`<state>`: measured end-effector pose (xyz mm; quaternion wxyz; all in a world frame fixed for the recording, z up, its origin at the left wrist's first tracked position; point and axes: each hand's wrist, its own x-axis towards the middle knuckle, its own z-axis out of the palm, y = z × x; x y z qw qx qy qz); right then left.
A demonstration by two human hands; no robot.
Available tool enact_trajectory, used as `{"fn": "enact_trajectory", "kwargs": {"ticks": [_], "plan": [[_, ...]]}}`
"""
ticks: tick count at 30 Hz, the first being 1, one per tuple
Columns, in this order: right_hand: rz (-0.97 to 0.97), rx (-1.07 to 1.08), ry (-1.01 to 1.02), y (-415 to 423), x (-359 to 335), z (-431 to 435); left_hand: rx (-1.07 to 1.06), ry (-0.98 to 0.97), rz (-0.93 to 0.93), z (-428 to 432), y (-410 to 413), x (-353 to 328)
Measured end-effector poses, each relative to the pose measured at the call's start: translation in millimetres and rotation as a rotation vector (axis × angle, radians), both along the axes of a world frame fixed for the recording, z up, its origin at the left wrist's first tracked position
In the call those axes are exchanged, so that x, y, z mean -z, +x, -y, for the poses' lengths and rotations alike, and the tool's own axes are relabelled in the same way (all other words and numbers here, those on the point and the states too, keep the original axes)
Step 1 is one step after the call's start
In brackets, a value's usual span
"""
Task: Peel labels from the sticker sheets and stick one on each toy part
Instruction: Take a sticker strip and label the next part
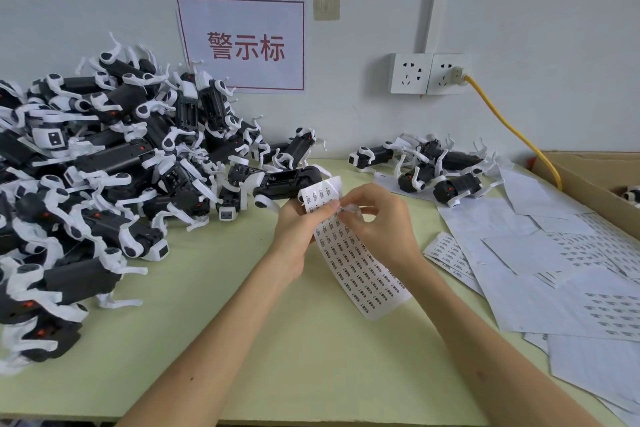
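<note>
— While the sticker sheet [349, 246] is held up over the green table [277, 340], which step is being carried out?

— A label is being peeled, it would seem. The sheet is gripped near its upper end by the left hand [298, 225], fingers closed on its far edge, and its lower end is left hanging toward the table. The right hand [377, 218] is pinched at the sheet's right edge, where a small curl of white [353, 209] is lifted; whether that curl is a label or backing cannot be told.

— And where are the toy parts to be found?

— A large heap of black-and-white toy parts [104, 184] is piled on the left of the table against the wall, with one part [291, 182] lying just behind the hands. A smaller group [433, 166] is set to the right, beside loose sheets [554, 270] and a cardboard box [588, 180].

— What is called for next?

— Judging from this, the label must be freed cleanly without being folded on itself. A part must then be taken up, probably the near one, so one hand will have to be released from the sheet, and the label pressed flat on it.
</note>
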<state>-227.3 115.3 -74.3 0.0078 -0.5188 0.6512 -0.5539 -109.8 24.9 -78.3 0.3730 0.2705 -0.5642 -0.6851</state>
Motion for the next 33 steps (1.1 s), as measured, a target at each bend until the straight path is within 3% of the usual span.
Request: {"fn": "enact_trajectory", "kwargs": {"ticks": [13,19,24,27,33], "plan": [[-0.062,-0.001,-0.001,3.6,-1.2,-2.6,-0.149,0.128,0.016,10.2,0.7,5.0],[0.295,-0.165,-0.056,-1.4,-7.1,-3.5,-0.255,0.210,0.085,21.5,3.8,8.1],[0.421,-0.229,-0.035,-1.8,-5.2,-1.7,-0.382,0.296,0.039,24.1,2.5,7.2],[0.465,-0.240,-0.003,-1.7,-4.5,-0.4,-0.459,0.395,-0.078,30.0,7.6,3.3],[0.503,-0.265,0.027,1.1,-5.0,-0.3,-0.658,0.340,-0.209,39.9,11.3,1.1]]}}
